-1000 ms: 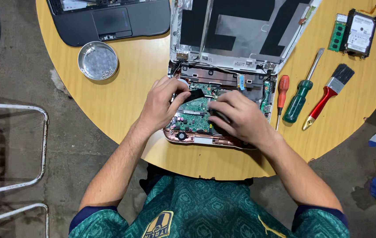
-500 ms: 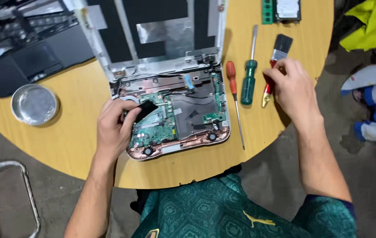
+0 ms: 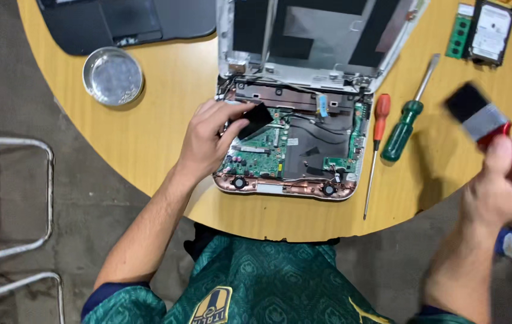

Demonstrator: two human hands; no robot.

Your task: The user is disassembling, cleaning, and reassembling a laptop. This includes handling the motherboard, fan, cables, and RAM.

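The left hand (image 3: 208, 141) pinches a black flap (image 3: 257, 117) on the opened laptop (image 3: 292, 150). The right hand (image 3: 502, 186) (raised, blurred) grips a red-handled brush (image 3: 484, 120), bristles slanting toward the laptop, which lies leftward of it.

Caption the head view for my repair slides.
Left hand lifts black flap off opened laptop's green circuit board; right hand holds red-handled brush.
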